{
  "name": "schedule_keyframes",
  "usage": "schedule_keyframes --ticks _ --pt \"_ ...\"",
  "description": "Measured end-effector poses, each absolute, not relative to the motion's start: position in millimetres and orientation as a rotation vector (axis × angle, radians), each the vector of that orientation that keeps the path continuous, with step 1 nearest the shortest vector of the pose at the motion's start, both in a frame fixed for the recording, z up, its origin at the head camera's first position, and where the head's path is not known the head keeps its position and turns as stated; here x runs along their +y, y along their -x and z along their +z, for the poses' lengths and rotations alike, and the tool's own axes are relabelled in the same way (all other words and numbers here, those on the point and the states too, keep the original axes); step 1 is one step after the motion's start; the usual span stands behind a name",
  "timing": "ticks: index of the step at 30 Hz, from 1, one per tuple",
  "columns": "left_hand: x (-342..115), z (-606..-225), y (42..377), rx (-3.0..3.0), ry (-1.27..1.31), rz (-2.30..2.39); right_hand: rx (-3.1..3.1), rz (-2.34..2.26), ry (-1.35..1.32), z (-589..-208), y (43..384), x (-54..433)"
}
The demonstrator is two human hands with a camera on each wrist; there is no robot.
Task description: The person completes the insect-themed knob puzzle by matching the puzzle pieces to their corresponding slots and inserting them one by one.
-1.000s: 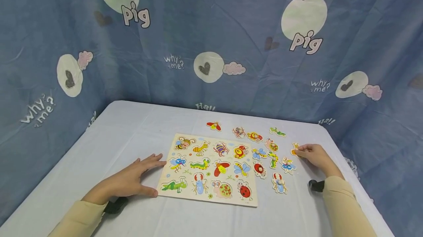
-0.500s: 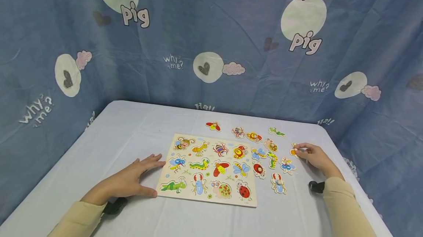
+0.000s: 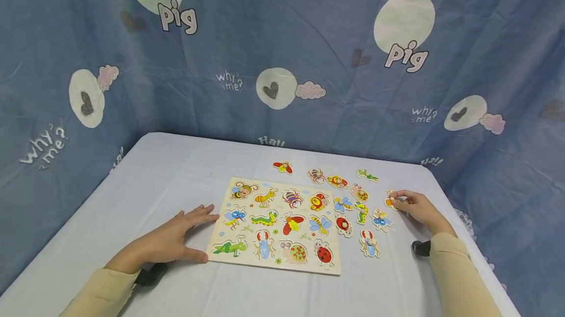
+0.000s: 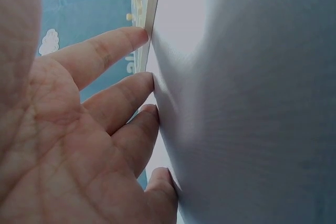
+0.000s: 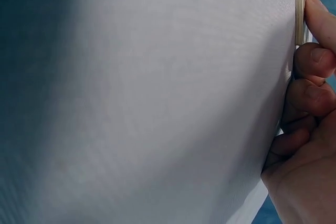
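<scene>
A wooden insect puzzle board [image 3: 273,267] lies flat on the white table. My left hand [image 3: 163,241] spreads along its left side, thumb at the near-left corner and fingertips by the left edge. In the left wrist view, the index fingertip touches the board's edge [image 4: 153,3]. Right of the board, my right hand [image 3: 417,209] pinches a small orange insect puzzle piece [image 3: 388,201] between thumb and forefinger, partly covering it. The right wrist view shows thin wooden layers of a piece [image 5: 300,17] at the fingertips, low over the cloth, with the other fingers curled beneath.
Several loose knobbed pieces lie right of and behind the board, among them a stag beetle [image 3: 370,244], a mosquito [image 3: 381,220], a ladybird [image 3: 344,226], a caterpillar [image 3: 361,213] and a grasshopper [image 3: 367,175]. A patterned blue curtain [image 3: 282,37] surrounds the table [image 3: 176,170].
The head view has shifted slightly, sliding everything a little left. Both hands keep their places against the board and the orange insect piece.
</scene>
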State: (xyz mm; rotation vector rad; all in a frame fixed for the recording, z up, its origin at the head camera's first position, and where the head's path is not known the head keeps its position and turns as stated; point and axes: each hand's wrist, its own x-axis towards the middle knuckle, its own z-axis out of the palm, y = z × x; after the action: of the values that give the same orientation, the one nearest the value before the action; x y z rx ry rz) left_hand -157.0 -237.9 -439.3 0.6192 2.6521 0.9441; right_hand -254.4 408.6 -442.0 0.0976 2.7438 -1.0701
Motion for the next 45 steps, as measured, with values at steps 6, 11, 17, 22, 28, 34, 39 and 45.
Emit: schedule_keyframes --ticks 6,11,17,22,28,34,39,45 --pt "-237.1 -437.2 155.7 2.643 -0.608 0.953 2.728 -1.068 -0.111 -442.4 253.5 406.9" --pt "-237.1 -437.5 155.6 2.647 -0.605 0.946 2.725 -1.073 -0.093 -442.0 253.1 406.3" --pt "-236.6 -437.1 156.4 2.651 -0.605 0.942 2.706 -1.032 -0.143 -440.5 256.5 407.3" --pt "-236.5 -437.9 157.4 2.651 -0.609 0.945 2.705 -1.014 -0.155 -441.0 256.9 408.2" --pt "-237.5 -440.3 158.4 2.646 -0.609 0.949 2.714 -1.027 -0.135 -440.8 255.5 407.0" --pt "-240.8 -441.0 157.9 2.646 -0.602 0.952 2.726 -1.037 -0.155 -441.7 254.1 401.1" --pt "-242.6 -441.6 156.9 2.651 -0.601 0.939 2.736 -1.013 -0.113 -438.7 253.9 396.6" --pt "-238.8 -441.5 160.1 2.648 -0.62 0.961 2.761 -0.968 -0.097 -431.7 257.2 398.7"
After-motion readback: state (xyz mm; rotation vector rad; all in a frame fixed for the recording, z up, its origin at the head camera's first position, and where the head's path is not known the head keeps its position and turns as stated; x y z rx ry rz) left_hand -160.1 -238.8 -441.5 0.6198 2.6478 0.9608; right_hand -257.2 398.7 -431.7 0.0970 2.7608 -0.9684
